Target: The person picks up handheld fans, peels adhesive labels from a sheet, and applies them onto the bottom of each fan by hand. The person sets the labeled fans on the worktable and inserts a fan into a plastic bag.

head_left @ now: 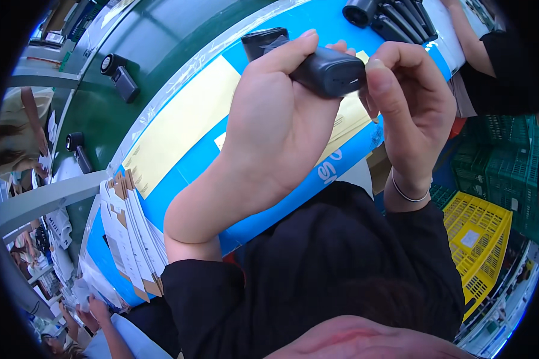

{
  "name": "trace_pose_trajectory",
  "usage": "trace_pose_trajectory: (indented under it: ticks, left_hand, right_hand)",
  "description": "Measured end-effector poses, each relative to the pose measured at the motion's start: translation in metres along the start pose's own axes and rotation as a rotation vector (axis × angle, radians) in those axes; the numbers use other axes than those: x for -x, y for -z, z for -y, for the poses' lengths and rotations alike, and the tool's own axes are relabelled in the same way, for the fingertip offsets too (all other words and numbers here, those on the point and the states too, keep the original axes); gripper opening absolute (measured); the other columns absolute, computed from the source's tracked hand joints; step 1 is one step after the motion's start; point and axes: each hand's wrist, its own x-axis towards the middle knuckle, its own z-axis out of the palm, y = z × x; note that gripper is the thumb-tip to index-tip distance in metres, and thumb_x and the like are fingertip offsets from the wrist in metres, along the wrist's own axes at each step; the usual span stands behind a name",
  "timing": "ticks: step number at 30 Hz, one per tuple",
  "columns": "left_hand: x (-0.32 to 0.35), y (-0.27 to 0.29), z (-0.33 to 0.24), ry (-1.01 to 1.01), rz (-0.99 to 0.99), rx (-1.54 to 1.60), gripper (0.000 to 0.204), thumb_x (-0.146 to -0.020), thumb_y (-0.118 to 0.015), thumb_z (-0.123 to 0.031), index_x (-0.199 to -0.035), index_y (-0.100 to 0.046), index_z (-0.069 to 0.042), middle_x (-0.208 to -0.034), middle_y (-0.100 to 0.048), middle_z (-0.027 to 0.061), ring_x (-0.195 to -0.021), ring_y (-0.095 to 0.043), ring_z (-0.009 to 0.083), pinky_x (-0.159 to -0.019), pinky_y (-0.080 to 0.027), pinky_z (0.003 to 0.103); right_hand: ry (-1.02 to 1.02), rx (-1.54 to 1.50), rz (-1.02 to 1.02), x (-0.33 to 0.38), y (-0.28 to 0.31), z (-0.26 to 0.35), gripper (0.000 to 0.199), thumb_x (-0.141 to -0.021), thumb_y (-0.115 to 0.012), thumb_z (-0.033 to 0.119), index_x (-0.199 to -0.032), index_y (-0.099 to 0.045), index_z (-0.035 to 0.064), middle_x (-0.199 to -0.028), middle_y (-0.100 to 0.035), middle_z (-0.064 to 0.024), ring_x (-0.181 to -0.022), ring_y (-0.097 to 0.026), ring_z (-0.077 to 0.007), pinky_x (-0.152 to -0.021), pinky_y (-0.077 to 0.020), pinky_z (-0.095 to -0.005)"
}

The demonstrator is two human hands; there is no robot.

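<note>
The left hand (278, 128) is closed around a black device (317, 66), held above the blue work surface (191, 173). The right hand (410, 105) pinches its end at 3 o'clock. Flat cartons (129, 239) lie stacked at 8 o'clock.

The person's left hand (275, 125) is raised in front of the chest, back of the hand toward the camera, fingers curled shut in a grip with the thumb stretched along the top. The right hand (410, 113) meets it from the right, thumb and fingertips pinching. Both forearms rise from black sleeves; a thin bracelet (408, 195) circles the right wrist.
</note>
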Motion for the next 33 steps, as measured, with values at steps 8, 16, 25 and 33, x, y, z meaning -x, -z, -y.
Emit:
trace_pose_trajectory:
  ticks: [8,16,25,33]
  left_hand:
    - [-0.003,0.005,0.003,-0.034,0.049,-0.021,0.022,-0.095,-0.045,-0.01,-0.105,-0.031,0.004,-0.103,-0.041,0.0164,-0.098,-0.045,0.0215,-0.093,-0.04,0.037]
    - [-0.005,0.008,0.004,-0.04,0.054,-0.034,0.021,-0.094,-0.045,-0.01,-0.102,-0.031,0.003,-0.101,-0.041,0.0158,-0.097,-0.045,0.0207,-0.091,-0.04,0.037]
    - [-0.006,0.008,0.006,-0.048,0.036,-0.047,0.021,-0.094,-0.046,-0.011,-0.102,-0.032,0.003,-0.101,-0.041,0.0155,-0.095,-0.045,0.0205,-0.09,-0.04,0.037]
    - [-0.01,0.007,0.007,-0.051,0.003,-0.054,0.021,-0.094,-0.046,-0.011,-0.101,-0.032,0.002,-0.101,-0.042,0.0153,-0.095,-0.046,0.0203,-0.089,-0.04,0.037]
  right_hand:
    - [-0.042,0.053,-0.041,0.003,0.004,-0.005,0.013,-0.091,-0.057,0.002,-0.101,-0.056,-0.0056,-0.081,-0.057,-0.0043,-0.06,-0.048,-0.0049,-0.052,-0.0373,-0.018]
    - [-0.028,0.064,-0.028,0.001,0.007,-0.009,0.013,-0.09,-0.058,0.002,-0.1,-0.057,-0.0067,-0.082,-0.058,-0.0048,-0.06,-0.049,-0.0047,-0.051,-0.0375,-0.0177]
    - [-0.053,0.102,-0.034,0.001,0.006,-0.009,0.013,-0.09,-0.059,0.002,-0.1,-0.057,-0.0063,-0.08,-0.058,-0.004,-0.059,-0.049,-0.0048,-0.051,-0.0377,-0.0172]
    - [-0.08,0.12,-0.053,0.0,0.01,-0.013,0.012,-0.089,-0.059,0.0,-0.099,-0.057,-0.006,-0.081,-0.058,-0.0036,-0.06,-0.049,-0.0041,-0.051,-0.0376,-0.0167]
